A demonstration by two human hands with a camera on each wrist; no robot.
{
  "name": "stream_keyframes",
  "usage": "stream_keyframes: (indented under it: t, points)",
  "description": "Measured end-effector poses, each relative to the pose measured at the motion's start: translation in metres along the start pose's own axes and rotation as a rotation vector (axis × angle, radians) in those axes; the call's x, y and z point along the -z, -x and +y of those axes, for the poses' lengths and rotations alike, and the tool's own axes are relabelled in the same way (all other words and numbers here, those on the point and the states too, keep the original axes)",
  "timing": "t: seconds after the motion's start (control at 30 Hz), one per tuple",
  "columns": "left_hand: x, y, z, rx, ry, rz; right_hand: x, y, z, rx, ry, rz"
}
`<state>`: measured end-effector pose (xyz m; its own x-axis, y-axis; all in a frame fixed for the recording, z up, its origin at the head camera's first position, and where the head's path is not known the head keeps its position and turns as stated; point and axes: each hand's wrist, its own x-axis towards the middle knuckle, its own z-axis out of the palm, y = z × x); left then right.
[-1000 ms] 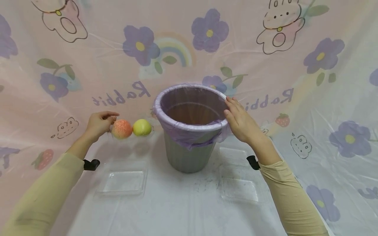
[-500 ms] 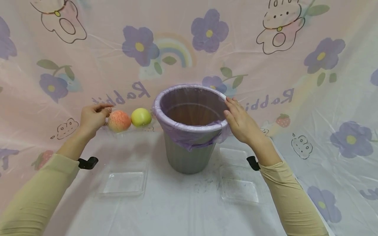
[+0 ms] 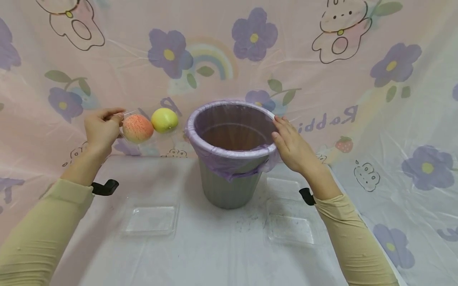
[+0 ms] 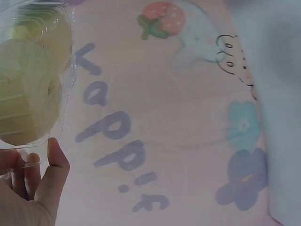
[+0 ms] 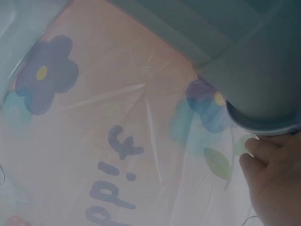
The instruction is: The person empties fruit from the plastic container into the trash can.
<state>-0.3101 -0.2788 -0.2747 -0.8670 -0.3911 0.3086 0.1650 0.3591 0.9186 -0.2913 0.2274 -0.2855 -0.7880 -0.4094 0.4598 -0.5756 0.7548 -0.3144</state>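
Observation:
My left hand [image 3: 101, 130] pinches the edge of a clear plastic box [image 4: 70, 61] between thumb and fingers, holding it up left of the bin. Inside the box are a red-orange speckled peach [image 3: 138, 128] and a round yellow-green fruit [image 3: 164, 120]. In the left wrist view the box fills the upper left, above my thumb. A grey bin [image 3: 230, 186], lined with a purple bag [image 3: 229, 167] folded over its rim, stands upright at the middle. My right hand [image 3: 295, 149] rests with extended fingers against the bin's right rim.
On the white-covered table [image 3: 207, 250], a clear plastic tray [image 3: 152, 220] lies at front left. Another clear tray [image 3: 291, 230] lies right of the bin, with a further clear piece [image 3: 282, 184] behind it. A patterned curtain [image 3: 214, 24] hangs behind.
My left hand has lifted the plastic box with both fruits up from near the table's back edge, drifting slightly left. My right hand stays at the bin rim.

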Motion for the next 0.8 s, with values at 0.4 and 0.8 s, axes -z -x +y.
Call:
stream_keyframes:
  t: [0.4, 0.8]
  points:
    - [0.008, -0.001, 0.036, 0.049, 0.266, -0.008, 0.000, 0.000, -0.001, 0.003, 0.000, 0.008]
    - [-0.009, 0.001, 0.071, 0.006, 0.397, -0.026, 0.000, 0.000, -0.002, 0.005, -0.001, 0.008]
